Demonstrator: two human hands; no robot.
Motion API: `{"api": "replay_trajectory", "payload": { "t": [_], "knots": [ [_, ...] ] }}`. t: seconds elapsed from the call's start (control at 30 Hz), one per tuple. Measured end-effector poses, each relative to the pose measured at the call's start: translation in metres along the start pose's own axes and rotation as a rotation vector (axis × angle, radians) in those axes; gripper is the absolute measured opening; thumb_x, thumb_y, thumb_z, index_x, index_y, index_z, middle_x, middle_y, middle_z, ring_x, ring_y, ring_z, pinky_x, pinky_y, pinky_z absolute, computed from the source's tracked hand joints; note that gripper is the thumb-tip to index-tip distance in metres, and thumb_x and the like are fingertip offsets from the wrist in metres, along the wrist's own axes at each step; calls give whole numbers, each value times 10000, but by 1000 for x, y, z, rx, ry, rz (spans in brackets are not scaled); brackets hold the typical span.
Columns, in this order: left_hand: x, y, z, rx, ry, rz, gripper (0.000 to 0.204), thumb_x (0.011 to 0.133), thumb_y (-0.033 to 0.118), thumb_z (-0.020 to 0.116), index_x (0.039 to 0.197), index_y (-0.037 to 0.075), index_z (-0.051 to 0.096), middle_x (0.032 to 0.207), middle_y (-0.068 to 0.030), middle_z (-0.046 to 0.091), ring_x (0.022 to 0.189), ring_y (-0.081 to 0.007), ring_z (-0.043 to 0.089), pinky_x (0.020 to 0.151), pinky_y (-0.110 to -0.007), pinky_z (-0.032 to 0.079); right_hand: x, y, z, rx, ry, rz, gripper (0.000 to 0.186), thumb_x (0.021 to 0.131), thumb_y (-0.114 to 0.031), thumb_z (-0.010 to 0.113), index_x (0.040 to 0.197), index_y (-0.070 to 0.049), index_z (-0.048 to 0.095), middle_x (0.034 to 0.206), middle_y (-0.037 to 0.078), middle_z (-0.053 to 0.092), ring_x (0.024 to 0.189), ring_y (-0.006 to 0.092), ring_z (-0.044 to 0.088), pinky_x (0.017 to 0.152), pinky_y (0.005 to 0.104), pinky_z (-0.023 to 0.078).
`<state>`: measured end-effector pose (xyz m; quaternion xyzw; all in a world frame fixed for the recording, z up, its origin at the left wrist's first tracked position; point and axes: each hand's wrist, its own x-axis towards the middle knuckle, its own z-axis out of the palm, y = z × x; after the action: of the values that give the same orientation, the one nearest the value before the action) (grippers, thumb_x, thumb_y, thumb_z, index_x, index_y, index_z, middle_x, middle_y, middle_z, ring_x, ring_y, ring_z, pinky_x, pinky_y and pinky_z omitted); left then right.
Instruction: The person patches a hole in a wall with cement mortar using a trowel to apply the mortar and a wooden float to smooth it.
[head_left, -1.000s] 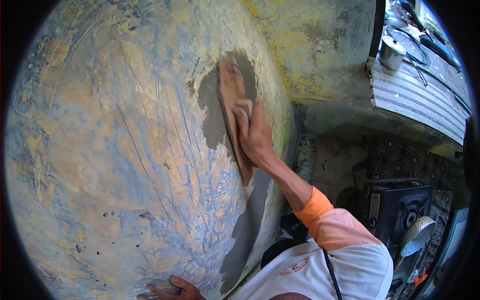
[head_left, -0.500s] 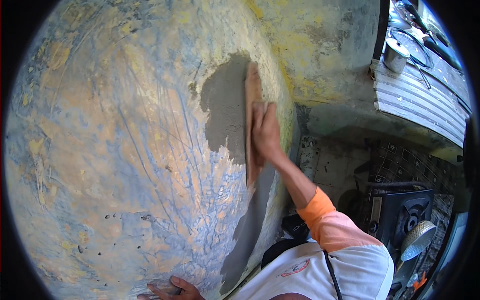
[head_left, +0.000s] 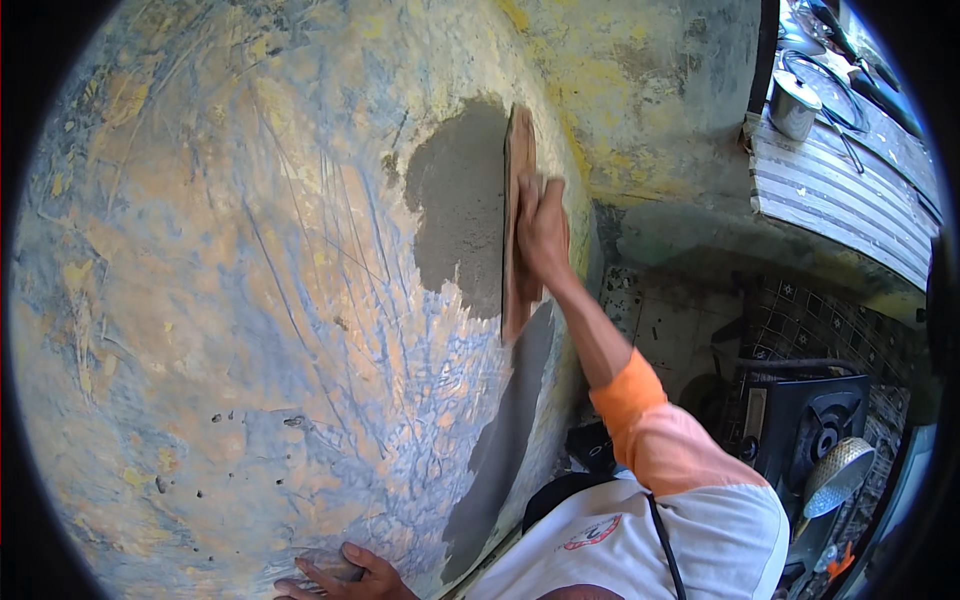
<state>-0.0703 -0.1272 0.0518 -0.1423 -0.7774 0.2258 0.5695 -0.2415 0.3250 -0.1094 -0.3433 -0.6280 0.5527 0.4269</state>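
My right hand (head_left: 545, 230) is closed around the handle of a long wooden plastering float (head_left: 519, 150), held upright with its face against the wall (head_left: 250, 330). Left of the float lies a patch of grey wet plaster (head_left: 455, 200). Below it, a second grey plaster strip (head_left: 510, 430) runs down along the wall's right side. My left hand (head_left: 350, 577) rests on the wall low in the view, its fingers spread and holding nothing. The wall's surface is scratched and mottled in blue, tan and yellow.
A second wall (head_left: 660, 100) meets this one in a corner. To the right, a lidded metal pot (head_left: 795, 105) stands on a corrugated sheet (head_left: 840, 200) among cookware. Lower right are a black gas stove (head_left: 810, 420) and a perforated metal ladle (head_left: 838, 478).
My right hand and the float have shifted slightly up and to the right in the view. My left hand stays low on the wall, its fingers a little more spread.
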Motion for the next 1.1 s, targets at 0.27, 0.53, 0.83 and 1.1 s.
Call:
{"api": "replay_trajectory", "payload": {
  "t": [0.27, 0.53, 0.83, 1.1],
  "knots": [
    [2, -6, -7, 102, 5, 7, 629, 1058, 525, 565, 1544, 126, 536, 1684, -216, 340, 1579, -490, 254, 1241, -682, 206, -35, -115, -4, 45, -105, -216, 352, 1121, -347, 529, 1203, -18, 436, 1017, 349, 682, 892, 553, 686, 741, 575, 526],
    [-5, 3, 2, -2, 2, -31, 683, 1034, 576, 570, 1537, 116, 545, 1693, -228, 318, 1570, -523, 248, 1226, -700, 210, -5, 27, 7, 24, 48, -39, 385, 1133, -397, 469, 1179, -17, 429, 979, 377, 684, 922, 561, 676, 763, 566, 515],
    [-7, -16, 11, 138, 70, 51, 628, 1051, 538, 564, 1527, 128, 558, 1662, -220, 386, 1574, -464, 288, 1236, -676, 266, 30, -67, -12, -20, 60, -430, 341, 1065, -325, 619, 1178, -19, 520, 978, 284, 700, 872, 516, 683, 729, 556, 535],
    [-3, -3, -1, 12, 32, -19, 665, 1045, 550, 567, 1576, 155, 504, 1715, -202, 302, 1582, -493, 251, 1237, -692, 222, -110, -2, -11, -47, -94, -1008, 402, 907, -345, 804, 1095, -26, 648, 848, 134, 632, 695, 321, 643, 606, 428, 495]
  ]
}}
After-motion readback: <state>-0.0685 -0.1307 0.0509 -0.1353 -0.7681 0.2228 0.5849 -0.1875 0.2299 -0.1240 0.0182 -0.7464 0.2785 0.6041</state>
